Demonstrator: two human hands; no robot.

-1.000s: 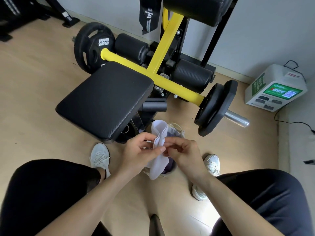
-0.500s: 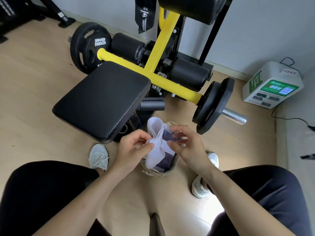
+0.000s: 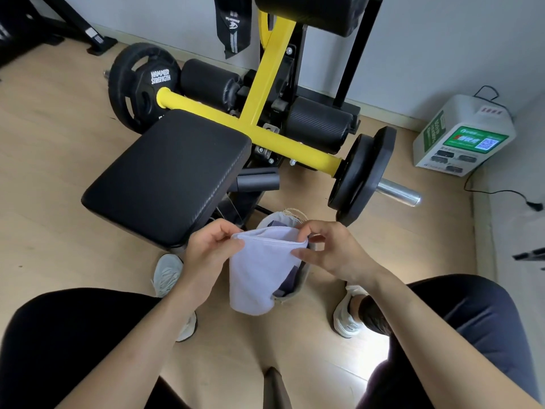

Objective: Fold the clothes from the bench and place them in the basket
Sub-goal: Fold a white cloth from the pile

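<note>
Cloth (image 3: pixel 256 270), likely soft, light and limp, pinched at both top-hem corners by left hand (image 3: pixel 206 255) and right hand (image 3: pixel 333 249) over basket (image 3: pixel 290 298); grip hem, not middle.

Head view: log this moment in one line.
left hand: pinches pale lilac cloth; right hand: pinches it; cloth: over grey fabric basket

The cloth (image 3: pixel 259 273) is plain pale lilac-white, the basket (image 3: pixel 295 295) beige, and the garment (image 3: pixel 290 281) inside it dark purple. The bench pad (image 3: pixel 168 178) is black with a fine woven texture, its frame (image 3: pixel 265 84) bright yellow, and the weight plate (image 3: pixel 141 90) black with white lettering. The floor (image 3: pixel 44 143) is light wood, the shoes (image 3: pixel 168 274) pale grey-white, the trousers (image 3: pixel 73 343) black, and the box (image 3: pixel 463 134) white with a green panel.
</note>
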